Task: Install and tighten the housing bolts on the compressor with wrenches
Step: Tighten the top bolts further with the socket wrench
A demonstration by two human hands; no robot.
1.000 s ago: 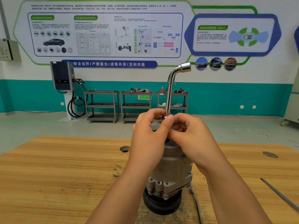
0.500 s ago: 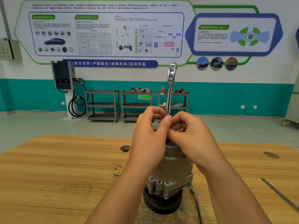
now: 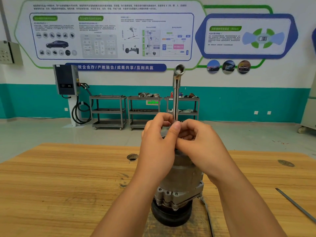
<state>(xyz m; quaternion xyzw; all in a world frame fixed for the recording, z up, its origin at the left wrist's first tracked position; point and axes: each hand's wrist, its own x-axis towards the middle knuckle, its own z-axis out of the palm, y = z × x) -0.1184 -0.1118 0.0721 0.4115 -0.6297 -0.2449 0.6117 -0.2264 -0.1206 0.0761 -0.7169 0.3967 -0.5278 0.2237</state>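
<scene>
A grey metal compressor [image 3: 181, 183] stands upright on its black pulley at the middle of the wooden table [image 3: 65, 189]. A chrome L-shaped socket wrench [image 3: 176, 96] rises straight up from the compressor's top, its bent socket end facing me. My left hand [image 3: 157, 151] and my right hand [image 3: 203, 149] both pinch the wrench's shaft just above the housing. The lower end of the wrench and the bolt under it are hidden by my fingers.
A thin metal rod [image 3: 295, 204] lies on the table at the right. Another slim tool [image 3: 206, 212] leans by the compressor's base. A round hole [image 3: 132, 156] is in the tabletop behind my left hand. Shelving carts [image 3: 143, 110] stand by the far wall.
The wrench has spun about its upright shaft between my fingers: its bent socket end pointed right, then turned round to face me. Both hands stay in place.
</scene>
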